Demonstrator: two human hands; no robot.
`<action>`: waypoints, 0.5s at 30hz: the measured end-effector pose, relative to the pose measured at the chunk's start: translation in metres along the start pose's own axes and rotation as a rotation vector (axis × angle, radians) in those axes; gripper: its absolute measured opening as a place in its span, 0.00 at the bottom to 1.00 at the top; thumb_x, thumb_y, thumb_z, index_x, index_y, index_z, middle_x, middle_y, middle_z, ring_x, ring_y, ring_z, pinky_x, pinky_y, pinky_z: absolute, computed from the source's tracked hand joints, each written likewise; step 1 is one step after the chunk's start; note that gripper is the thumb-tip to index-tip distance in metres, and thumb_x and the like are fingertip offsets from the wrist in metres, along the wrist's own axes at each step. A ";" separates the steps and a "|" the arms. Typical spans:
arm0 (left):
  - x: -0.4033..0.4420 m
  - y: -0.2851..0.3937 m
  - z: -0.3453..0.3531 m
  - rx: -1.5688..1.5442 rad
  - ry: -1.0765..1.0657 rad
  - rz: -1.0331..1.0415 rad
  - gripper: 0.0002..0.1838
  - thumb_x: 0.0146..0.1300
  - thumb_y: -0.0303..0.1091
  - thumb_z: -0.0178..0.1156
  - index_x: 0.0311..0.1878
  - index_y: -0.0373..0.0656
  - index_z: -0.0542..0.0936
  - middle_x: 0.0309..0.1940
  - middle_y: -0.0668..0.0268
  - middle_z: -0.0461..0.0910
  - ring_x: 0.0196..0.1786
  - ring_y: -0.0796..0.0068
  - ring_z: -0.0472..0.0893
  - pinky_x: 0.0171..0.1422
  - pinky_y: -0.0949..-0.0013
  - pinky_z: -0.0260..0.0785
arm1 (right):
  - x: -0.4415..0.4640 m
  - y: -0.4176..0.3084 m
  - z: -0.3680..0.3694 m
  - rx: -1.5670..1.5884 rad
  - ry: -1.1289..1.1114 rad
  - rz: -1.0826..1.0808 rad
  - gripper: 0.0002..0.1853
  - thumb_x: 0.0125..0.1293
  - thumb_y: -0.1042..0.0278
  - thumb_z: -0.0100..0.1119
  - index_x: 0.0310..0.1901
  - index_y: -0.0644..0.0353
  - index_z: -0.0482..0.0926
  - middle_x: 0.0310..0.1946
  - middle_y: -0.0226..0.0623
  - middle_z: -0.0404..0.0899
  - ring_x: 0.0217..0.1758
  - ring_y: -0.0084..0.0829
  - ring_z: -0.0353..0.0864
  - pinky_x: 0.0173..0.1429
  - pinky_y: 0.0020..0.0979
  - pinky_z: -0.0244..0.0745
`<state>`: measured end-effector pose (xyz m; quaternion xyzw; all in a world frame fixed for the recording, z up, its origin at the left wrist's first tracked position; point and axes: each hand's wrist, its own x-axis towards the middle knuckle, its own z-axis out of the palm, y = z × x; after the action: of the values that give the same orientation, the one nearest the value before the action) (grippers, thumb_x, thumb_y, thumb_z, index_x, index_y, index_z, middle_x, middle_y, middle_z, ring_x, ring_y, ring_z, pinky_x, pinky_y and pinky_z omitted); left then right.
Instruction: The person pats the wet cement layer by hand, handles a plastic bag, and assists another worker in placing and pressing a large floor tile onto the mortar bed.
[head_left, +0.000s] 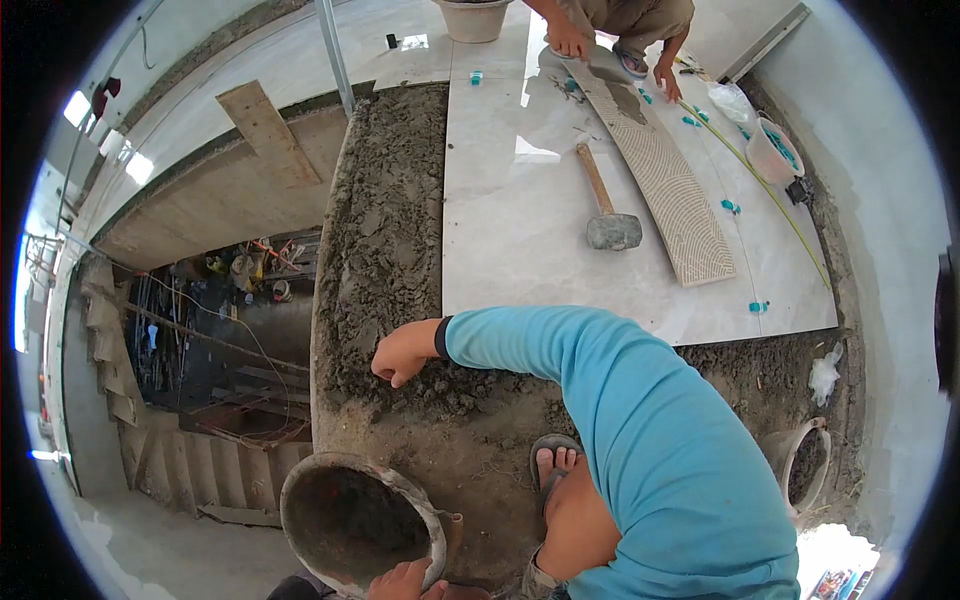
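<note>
My right hand point(402, 354), below a light blue sleeve and a dark wristband, hovers or rests over the left part of the grey mortar bed point(385, 200). Its fingers are curled closed; what they hold, if anything, is hidden. At the bottom edge, my left hand point(402, 580) grips the rim of a worn bucket point(300, 500). The bucket tilts toward me and its inside looks dark with residue. Large glossy pale tiles point(500, 200) border the mortar bed on the right. A rubber mallet point(612, 230) with a wooden handle lies on them.
Another person's hands point(568, 40) are at a long tile strip point(665, 190) coated with combed adhesive. A yellow tape measure point(770, 190), teal clips point(730, 206) and a white tub point(772, 160) lie beyond. An open stairwell point(230, 340) drops away at left. Another bucket point(810, 465) stands right.
</note>
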<state>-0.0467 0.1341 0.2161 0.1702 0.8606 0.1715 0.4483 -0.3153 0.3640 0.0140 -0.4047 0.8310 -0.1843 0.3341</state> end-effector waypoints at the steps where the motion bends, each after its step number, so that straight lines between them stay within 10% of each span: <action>1: 0.000 0.002 -0.002 -0.006 -0.009 -0.009 0.22 0.68 0.42 0.51 0.60 0.39 0.71 0.55 0.48 0.74 0.55 0.43 0.73 0.58 0.49 0.65 | -0.002 -0.002 -0.002 -0.001 0.002 0.002 0.13 0.65 0.57 0.60 0.41 0.59 0.79 0.36 0.42 0.81 0.41 0.43 0.80 0.42 0.46 0.74; 15: 0.004 -0.001 0.002 -0.024 0.006 0.028 0.21 0.67 0.40 0.52 0.58 0.37 0.72 0.52 0.48 0.75 0.53 0.43 0.74 0.56 0.50 0.66 | -0.003 0.006 0.003 -0.028 0.043 -0.041 0.14 0.63 0.57 0.61 0.42 0.59 0.79 0.38 0.42 0.80 0.43 0.44 0.80 0.44 0.46 0.74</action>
<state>-0.0478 0.1350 0.2115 0.1762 0.8573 0.1886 0.4454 -0.3153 0.3695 0.0101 -0.4221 0.8321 -0.1880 0.3067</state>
